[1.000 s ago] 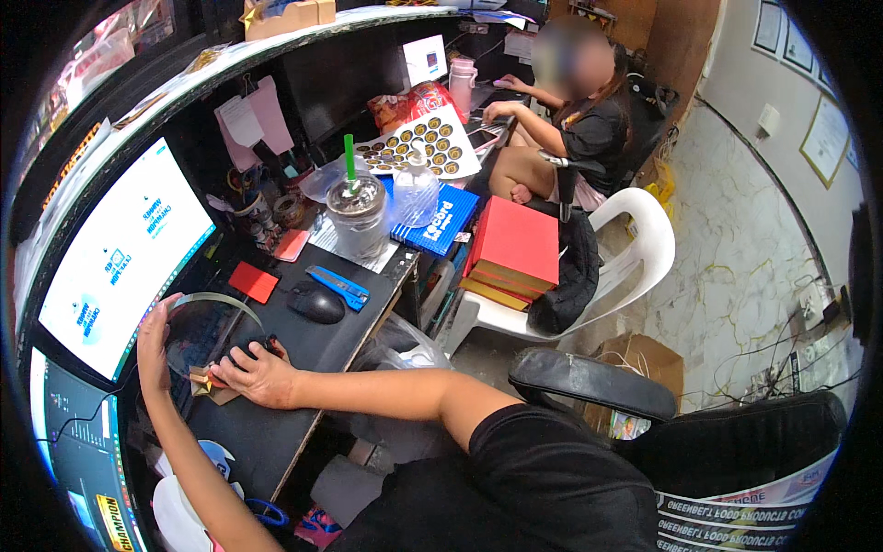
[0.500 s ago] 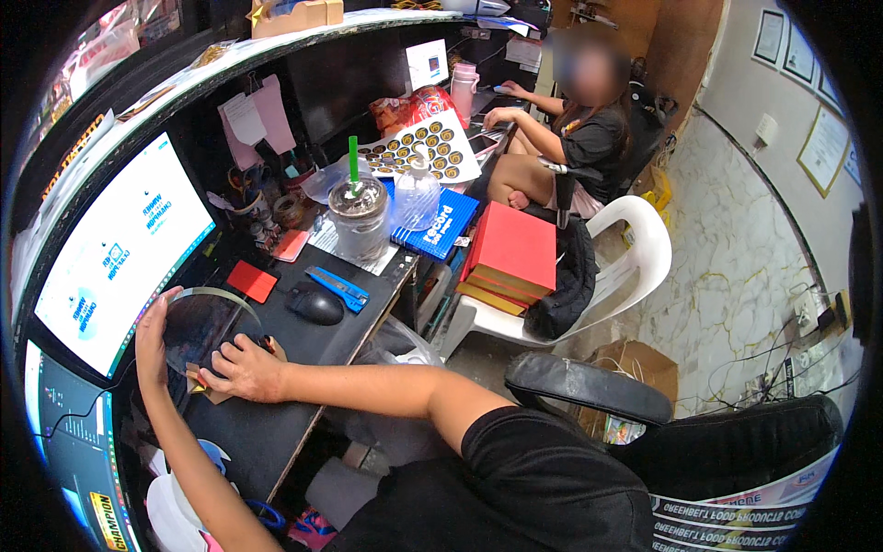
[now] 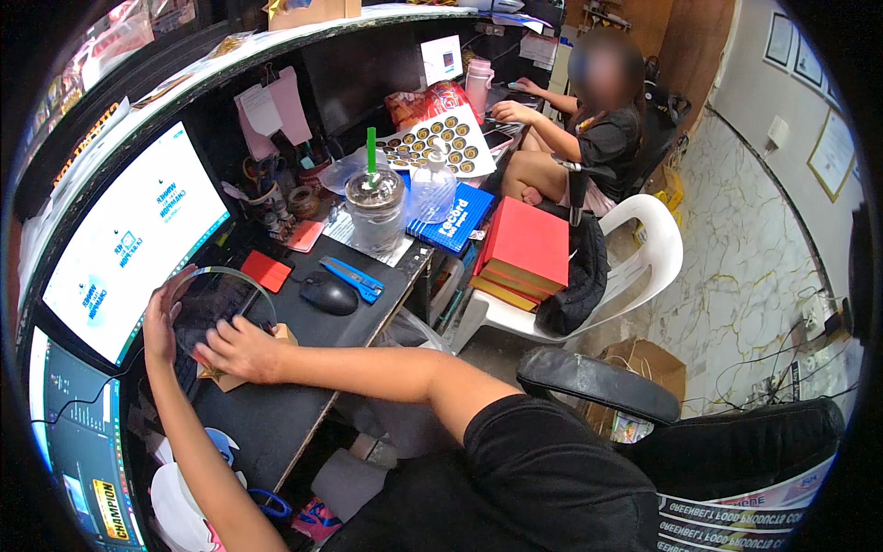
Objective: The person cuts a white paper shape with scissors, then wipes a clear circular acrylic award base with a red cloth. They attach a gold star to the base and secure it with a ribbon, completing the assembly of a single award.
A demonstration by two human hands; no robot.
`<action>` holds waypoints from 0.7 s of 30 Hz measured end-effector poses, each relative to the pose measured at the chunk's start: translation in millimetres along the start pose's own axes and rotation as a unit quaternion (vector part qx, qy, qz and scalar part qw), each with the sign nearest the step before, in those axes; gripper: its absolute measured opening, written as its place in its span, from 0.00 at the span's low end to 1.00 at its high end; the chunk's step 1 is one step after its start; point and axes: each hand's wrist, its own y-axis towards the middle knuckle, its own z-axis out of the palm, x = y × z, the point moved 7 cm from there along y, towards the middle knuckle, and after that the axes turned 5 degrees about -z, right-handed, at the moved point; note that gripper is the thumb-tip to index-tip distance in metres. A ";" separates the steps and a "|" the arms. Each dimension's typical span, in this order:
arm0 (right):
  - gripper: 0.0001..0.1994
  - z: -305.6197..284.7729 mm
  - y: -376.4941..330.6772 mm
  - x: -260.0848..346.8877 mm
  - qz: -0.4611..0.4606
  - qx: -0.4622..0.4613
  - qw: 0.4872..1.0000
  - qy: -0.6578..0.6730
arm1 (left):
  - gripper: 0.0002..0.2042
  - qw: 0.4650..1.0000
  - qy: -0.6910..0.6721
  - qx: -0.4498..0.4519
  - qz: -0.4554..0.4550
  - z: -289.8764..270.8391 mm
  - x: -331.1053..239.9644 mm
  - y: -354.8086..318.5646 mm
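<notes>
A matte black counter with a worn brown edge (image 3: 244,425) carries a smooth, rounded black computer mouse (image 3: 329,293), the landmark here. Well right of the mouse stands a glossy, curved white plastic chair (image 3: 658,221) bearing a block-like stack of red hard-covered books (image 3: 526,244) beside crumpled black cloth (image 3: 589,287).

Left of the mouse is a clear, glassy round disc (image 3: 207,308), see-through with a pale shiny rim; at its lower edge sits a light-brown base with a gold star (image 3: 230,382). The left hand (image 3: 159,331) lies along the disc's left edge; the right hand (image 3: 244,350) bends over its lower front, near the base. How tightly either grip closes I cannot tell.

Beyond the mouse stands a clear plastic cup (image 3: 375,225), contents unclear, with a green straw (image 3: 372,147). Just beside the mouse lies a slim blue plastic cutter (image 3: 352,278); left of it, a flat red square card (image 3: 266,271).
</notes>
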 end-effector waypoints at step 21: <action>0.21 20.2 35.7 -29.7 0.070 0.068 0.995 -0.004 | 0.31 0.972 -0.106 0.162 -0.132 -7.4 6.1 25.8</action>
